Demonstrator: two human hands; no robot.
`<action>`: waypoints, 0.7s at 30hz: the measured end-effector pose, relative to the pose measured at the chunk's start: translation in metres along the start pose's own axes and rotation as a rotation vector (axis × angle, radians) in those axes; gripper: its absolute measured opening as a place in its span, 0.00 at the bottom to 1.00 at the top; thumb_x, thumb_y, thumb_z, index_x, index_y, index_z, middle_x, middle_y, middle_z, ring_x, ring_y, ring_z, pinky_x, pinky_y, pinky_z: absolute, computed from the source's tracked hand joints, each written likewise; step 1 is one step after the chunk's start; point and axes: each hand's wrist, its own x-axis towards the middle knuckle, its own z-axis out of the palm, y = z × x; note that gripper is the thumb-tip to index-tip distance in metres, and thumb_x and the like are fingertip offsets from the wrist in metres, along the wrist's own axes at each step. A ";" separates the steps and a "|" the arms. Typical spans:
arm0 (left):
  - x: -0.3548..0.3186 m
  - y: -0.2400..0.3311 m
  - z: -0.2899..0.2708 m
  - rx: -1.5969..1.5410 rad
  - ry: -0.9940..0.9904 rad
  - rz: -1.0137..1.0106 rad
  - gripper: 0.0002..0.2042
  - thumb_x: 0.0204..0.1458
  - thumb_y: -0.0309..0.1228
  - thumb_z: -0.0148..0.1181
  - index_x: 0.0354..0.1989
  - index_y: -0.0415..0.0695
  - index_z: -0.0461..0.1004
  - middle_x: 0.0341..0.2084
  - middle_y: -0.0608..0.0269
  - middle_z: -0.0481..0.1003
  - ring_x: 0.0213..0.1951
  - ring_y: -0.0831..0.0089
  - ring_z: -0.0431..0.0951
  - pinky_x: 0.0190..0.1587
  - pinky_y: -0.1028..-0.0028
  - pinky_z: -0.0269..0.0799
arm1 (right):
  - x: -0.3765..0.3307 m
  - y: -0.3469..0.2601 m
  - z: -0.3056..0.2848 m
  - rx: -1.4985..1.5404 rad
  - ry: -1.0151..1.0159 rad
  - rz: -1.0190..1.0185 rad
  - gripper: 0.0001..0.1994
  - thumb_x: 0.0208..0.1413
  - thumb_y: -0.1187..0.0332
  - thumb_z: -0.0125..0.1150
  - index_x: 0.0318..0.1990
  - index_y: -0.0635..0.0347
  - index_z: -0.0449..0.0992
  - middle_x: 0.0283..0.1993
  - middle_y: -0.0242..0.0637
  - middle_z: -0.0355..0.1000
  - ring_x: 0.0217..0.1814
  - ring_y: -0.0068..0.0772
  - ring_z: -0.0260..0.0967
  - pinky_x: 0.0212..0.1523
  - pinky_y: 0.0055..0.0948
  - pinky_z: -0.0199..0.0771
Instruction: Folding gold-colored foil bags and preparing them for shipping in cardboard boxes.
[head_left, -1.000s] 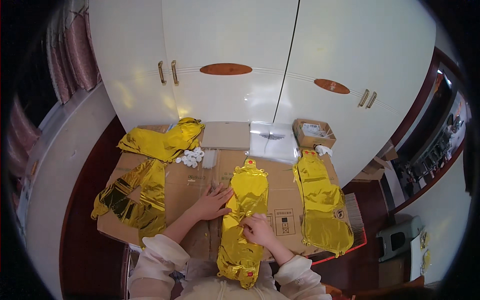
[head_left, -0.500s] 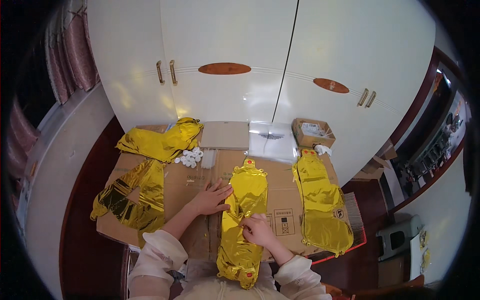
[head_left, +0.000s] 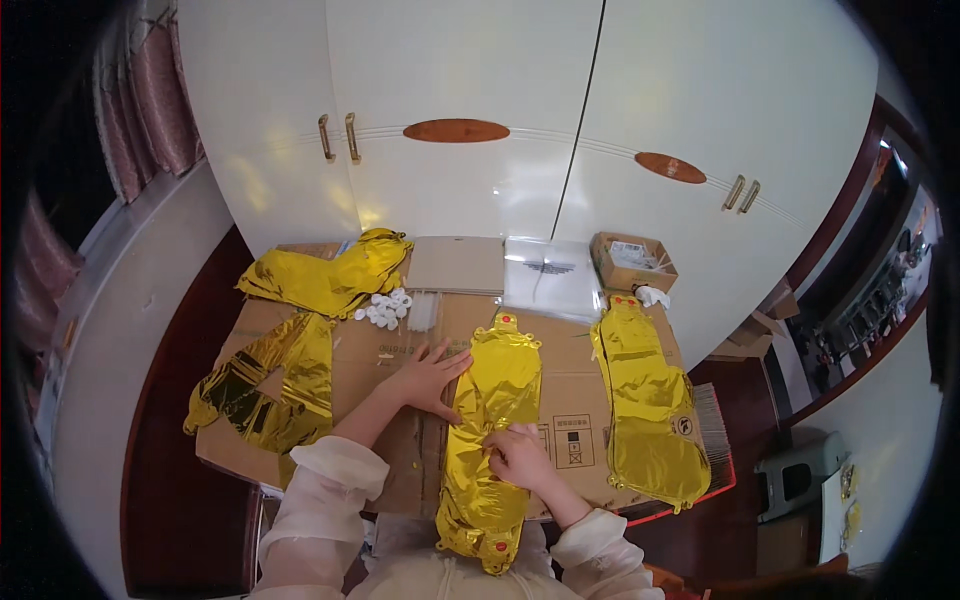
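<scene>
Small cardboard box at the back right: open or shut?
Open: the cardboard box has its top uncovered, with white items visible inside.

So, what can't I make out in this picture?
All in the head view:
Right hand: whether its grip closes on the long, shiny gold foil piece, hidden by the hand itself.
Small brown cardboard box: contents too small.
Dark print on the clear plastic sheets: too small.
Off-white left sleeve: cut by lower edge.

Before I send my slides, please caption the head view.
Left hand and right hand touch a gold foil piece lying on cardboard.
</scene>
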 end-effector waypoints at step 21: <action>0.001 -0.003 0.006 0.038 0.011 0.000 0.63 0.31 0.72 0.62 0.73 0.50 0.42 0.74 0.64 0.43 0.74 0.51 0.34 0.71 0.44 0.32 | 0.008 -0.042 0.017 -0.308 -0.236 -0.421 0.23 0.53 0.58 0.57 0.58 0.49 0.73 0.65 0.29 0.64 0.70 0.31 0.56 0.68 0.48 0.52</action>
